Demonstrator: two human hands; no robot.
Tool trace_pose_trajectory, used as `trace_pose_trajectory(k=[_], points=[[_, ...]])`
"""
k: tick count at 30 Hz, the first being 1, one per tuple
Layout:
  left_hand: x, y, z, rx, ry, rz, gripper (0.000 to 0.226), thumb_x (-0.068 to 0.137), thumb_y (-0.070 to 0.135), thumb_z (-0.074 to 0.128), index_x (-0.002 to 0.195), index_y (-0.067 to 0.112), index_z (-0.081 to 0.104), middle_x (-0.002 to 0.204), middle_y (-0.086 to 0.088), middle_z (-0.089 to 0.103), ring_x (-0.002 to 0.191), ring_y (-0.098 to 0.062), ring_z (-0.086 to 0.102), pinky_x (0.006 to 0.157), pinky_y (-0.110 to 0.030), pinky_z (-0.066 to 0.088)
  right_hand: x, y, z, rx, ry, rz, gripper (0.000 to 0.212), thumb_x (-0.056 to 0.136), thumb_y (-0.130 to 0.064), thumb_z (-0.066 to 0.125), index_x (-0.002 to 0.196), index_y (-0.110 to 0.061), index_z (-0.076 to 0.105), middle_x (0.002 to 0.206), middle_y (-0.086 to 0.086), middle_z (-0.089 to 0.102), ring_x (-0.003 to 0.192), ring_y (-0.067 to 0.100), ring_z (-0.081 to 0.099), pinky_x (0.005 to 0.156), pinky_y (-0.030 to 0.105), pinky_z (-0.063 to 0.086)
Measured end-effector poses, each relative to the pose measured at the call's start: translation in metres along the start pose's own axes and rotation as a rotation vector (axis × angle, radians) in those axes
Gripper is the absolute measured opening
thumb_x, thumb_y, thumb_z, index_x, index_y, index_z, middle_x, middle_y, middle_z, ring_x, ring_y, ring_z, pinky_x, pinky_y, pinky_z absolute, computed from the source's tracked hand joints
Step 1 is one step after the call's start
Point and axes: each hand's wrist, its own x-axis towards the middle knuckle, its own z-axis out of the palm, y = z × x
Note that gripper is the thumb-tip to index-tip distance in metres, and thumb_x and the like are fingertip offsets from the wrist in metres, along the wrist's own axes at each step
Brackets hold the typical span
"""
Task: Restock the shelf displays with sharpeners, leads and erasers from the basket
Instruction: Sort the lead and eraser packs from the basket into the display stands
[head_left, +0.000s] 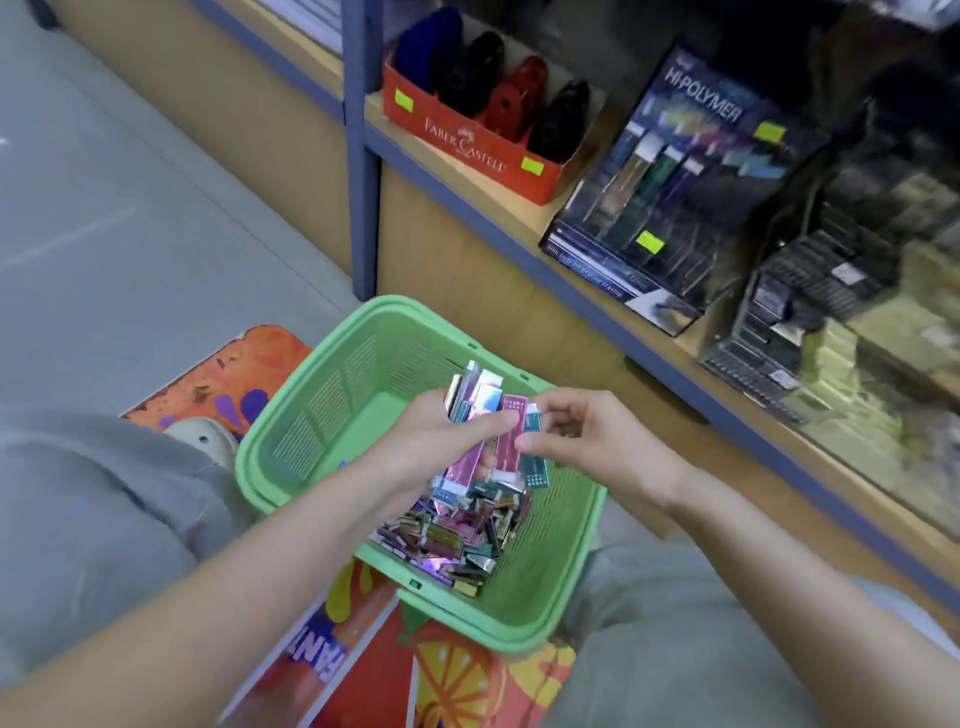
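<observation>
Together, both hands hold lead packs above the basket.

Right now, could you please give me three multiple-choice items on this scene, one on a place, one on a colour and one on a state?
1. Where does the red Faber-Castell box stand?
A) on the shelf, left of the Hi-Polymer display
B) on the floor
C) on the person's lap

2. What colour is the basket?
A) blue
B) green
C) white

3. What is the right hand doing?
A) hanging empty
B) pressing the shelf
C) pinching a teal pack beside the bundle of packs that the left hand grips

Answers:
1 A, it sits on the shelf board beside the display.
2 B, its rim and walls are green.
3 C, thumb and fingers close on the pack.
</observation>
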Motion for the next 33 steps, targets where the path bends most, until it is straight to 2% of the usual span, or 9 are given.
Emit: trace_pose_trajectory(k=[2,5,10,13,15,20,23,29,33], points=[[-0.005,0.014,0.006,0.025,0.01,0.028,0.021,0.083,0.028,0.072,0.09,0.009,0.065,0.06,-0.005,0.065,0.05,-0.014,0.058,0.068,-0.032,0.05,-0.009,-0.012,-0.017,-0.054,0.056,-0.014,0.023,0.076,-0.019,0.074,0.088,-0.003,0.064,0.072,0.005,0.06,0.063,0.013,0.053,0.058,0.02,0.047],[-0.009,0.041,0.011,0.045,0.015,0.081,0.019,0.083,0.027,0.07,0.089,0.011,0.063,0.06,-0.005,0.064,0.049,-0.013,0.058,0.077,-0.033,0.047,-0.016,-0.03,-0.051,-0.159,0.271,-0.093,0.016,0.079,-0.018,0.073,0.085,-0.02,0.058,0.077,-0.001,0.067,0.069,0.013,0.066,0.067,0.026,0.055],[-0.012,0.085,0.008,0.106,0.042,0.182,0.013,0.085,0.025,0.069,0.085,0.014,0.062,0.057,-0.002,0.065,0.045,-0.008,0.059,0.047,-0.018,0.048,-0.004,-0.055,-0.107,-0.244,0.728,-0.202,0.017,0.09,-0.017,0.065,0.08,-0.025,0.054,0.083,0.008,0.065,0.079,0.026,0.066,0.073,0.036,0.055],[-0.007,0.101,0.003,0.146,0.057,0.225,0.012,0.084,0.027,0.069,0.085,0.017,0.062,0.061,-0.003,0.066,0.046,-0.007,0.06,0.048,-0.018,0.052,0.015,-0.06,-0.129,-0.323,0.921,-0.209,0.01,0.09,-0.02,0.064,0.086,-0.02,0.054,0.075,-0.007,0.056,0.073,0.015,0.055,0.067,0.021,0.046],[-0.001,0.108,0.001,0.154,0.075,0.24,0.012,0.084,0.027,0.069,0.084,0.017,0.062,0.063,-0.004,0.067,0.048,-0.008,0.06,0.051,-0.02,0.053,0.029,-0.061,-0.142,-0.353,1.019,-0.188,0.01,0.091,-0.02,0.063,0.092,-0.016,0.054,0.076,-0.008,0.054,0.074,0.012,0.052,0.067,0.018,0.043],[0.02,0.11,0.002,0.117,0.127,0.228,0.01,0.085,0.024,0.069,0.085,0.016,0.063,0.063,-0.005,0.066,0.045,-0.007,0.059,0.05,-0.02,0.053,0.06,-0.061,-0.162,-0.441,1.108,-0.149,0.012,0.093,-0.018,0.059,0.101,-0.009,0.057,0.088,0.0,0.055,0.076,0.015,0.049,0.063,0.018,0.033],[0.033,0.112,0.006,0.09,0.117,0.211,0.01,0.085,0.024,0.069,0.087,0.016,0.063,0.065,-0.008,0.067,0.046,-0.009,0.059,0.048,-0.018,0.052,0.074,-0.062,-0.169,-0.465,1.13,-0.152,0.017,0.094,-0.016,0.058,0.105,-0.004,0.057,0.091,-0.001,0.055,0.079,0.013,0.05,0.062,0.009,0.029],[0.049,0.121,0.01,0.059,0.095,0.205,0.013,0.085,0.025,0.07,0.089,0.014,0.064,0.063,-0.005,0.066,0.046,-0.009,0.059,0.045,-0.018,0.049,0.101,-0.055,-0.183,-0.55,1.017,-0.158,0.018,0.095,-0.013,0.057,0.11,-0.006,0.061,0.101,0.006,0.065,0.083,0.016,0.054,0.062,0.007,0.034],[0.056,0.129,0.01,0.035,0.081,0.209,0.01,0.086,0.023,0.069,0.087,0.014,0.064,0.064,-0.007,0.066,0.046,-0.009,0.059,0.047,-0.019,0.052,0.112,-0.062,-0.199,-0.639,0.942,-0.093,0.018,0.096,-0.01,0.054,0.112,-0.008,0.061,0.107,0.012,0.067,0.087,0.016,0.059,0.07,0.017,0.036]])
